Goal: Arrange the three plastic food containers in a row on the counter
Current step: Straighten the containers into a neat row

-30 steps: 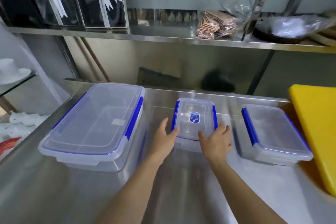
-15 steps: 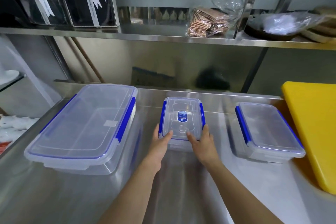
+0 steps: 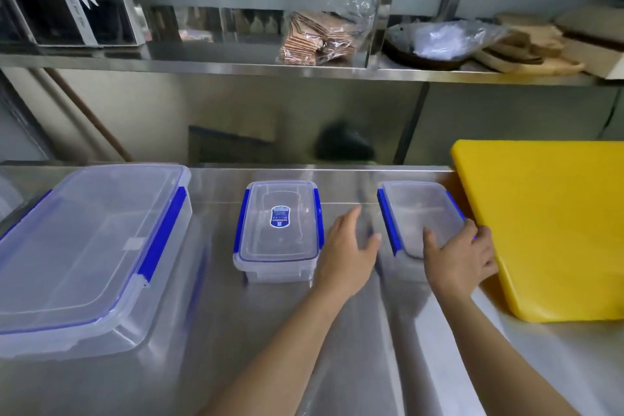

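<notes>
Hands (image 3: 351,246) now flanking right container (image 3: 422,216)

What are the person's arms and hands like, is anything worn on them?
Both are bare. The left hand and right hand have no gloves, and I see no rings, watch or bracelet. Both forearms are uncovered right down to the bottom edge of the picture, so no sleeve shows. The fingers are slightly blurred, so fine detail such as the nails cannot be made out.
</notes>
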Demonstrator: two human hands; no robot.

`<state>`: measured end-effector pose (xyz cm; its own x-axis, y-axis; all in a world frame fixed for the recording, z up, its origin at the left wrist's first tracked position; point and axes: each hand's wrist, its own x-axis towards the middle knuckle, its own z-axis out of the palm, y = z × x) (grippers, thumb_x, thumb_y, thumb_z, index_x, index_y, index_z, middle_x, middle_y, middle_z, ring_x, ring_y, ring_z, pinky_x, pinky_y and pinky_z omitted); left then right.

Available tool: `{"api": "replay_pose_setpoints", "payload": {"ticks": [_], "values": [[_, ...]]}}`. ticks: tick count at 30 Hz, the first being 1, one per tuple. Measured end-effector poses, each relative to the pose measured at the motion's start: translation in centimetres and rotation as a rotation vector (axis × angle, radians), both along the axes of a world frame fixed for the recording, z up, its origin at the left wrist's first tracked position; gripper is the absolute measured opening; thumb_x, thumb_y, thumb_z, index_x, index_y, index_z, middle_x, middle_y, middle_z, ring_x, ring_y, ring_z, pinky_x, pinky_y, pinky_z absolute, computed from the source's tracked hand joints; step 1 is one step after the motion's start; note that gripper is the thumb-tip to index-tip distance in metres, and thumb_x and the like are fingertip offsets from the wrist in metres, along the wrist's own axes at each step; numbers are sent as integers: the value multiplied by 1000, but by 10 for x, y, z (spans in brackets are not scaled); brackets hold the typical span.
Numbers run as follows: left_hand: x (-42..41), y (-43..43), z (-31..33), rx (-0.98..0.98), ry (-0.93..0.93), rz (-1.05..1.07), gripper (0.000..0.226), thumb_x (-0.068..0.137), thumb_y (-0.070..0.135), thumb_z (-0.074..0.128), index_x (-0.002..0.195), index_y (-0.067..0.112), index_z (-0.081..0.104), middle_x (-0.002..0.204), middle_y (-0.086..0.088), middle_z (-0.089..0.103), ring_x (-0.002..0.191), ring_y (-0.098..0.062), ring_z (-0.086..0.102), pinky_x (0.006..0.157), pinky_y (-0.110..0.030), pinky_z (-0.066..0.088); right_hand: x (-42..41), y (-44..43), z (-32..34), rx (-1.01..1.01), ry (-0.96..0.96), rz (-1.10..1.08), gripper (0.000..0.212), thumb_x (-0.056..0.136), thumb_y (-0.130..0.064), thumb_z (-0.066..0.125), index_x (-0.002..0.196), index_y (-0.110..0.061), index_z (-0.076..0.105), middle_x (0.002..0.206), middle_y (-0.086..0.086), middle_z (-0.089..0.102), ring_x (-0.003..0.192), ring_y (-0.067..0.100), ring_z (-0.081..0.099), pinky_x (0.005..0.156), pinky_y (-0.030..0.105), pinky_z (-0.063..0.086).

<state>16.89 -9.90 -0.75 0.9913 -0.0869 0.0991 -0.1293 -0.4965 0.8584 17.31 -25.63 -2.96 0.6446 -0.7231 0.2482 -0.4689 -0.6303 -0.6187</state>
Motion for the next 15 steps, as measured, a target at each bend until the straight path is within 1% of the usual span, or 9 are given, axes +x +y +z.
{"api": "replay_pose_setpoints", "payload": {"ticks": [2,5,6,8,10,11,13,15], "values": [[1,-32,-2,-54,205,-77,59,89,36,53,142,27,27,148,1,37,130,-19,40,102,-34,36,-6,-16,-4,63,20,-33,72,81,-36,62,136,-3,29,149,25,23,136,39,21,106,52,18],[-3,-64,-9,-370,513,-79,57,88,29,57,139,25,33,138,-4,50,112,-20,54,93,-29,43,-11,-38,-11,206,84,-20,83,81,-41,61,141,-2,18,149,26,23,135,41,24,106,53,20],[-4,-71,-13,-442,572,-66,58,88,28,57,140,24,31,136,-4,52,111,-20,56,94,-29,44,-11,-44,-13,278,83,9,85,82,-41,61,142,-2,14,148,26,26,134,41,28,106,53,22],[-4,-79,-21,-465,607,-58,62,90,28,56,143,24,25,139,-4,50,118,-22,52,101,-31,41,-10,-50,-18,401,48,80,83,83,-37,62,141,0,16,146,27,29,132,41,31,107,50,24],[-4,-81,-25,-459,604,-57,63,91,30,54,145,28,21,143,-1,45,125,-20,47,104,-29,37,-9,-53,-22,450,10,123,76,84,-32,62,137,4,22,144,27,30,131,38,30,106,42,25],[-6,-80,-26,-463,601,-64,63,92,31,53,145,30,20,144,-1,43,126,-19,46,101,-27,37,-9,-53,-23,462,3,133,74,84,-30,62,136,5,24,143,27,30,131,37,30,105,40,25],[-7,-79,-27,-475,599,-82,63,93,32,52,146,32,18,147,1,40,126,-17,45,91,-21,36,-10,-52,-24,471,0,140,71,84,-29,62,135,4,26,143,27,30,130,36,30,104,40,26],[-6,-78,-30,-475,598,-97,63,93,33,50,146,33,15,149,1,37,129,-16,42,89,-20,33,-11,-50,-24,461,0,137,70,84,-30,61,135,3,26,141,28,31,128,38,33,103,42,28]]}}
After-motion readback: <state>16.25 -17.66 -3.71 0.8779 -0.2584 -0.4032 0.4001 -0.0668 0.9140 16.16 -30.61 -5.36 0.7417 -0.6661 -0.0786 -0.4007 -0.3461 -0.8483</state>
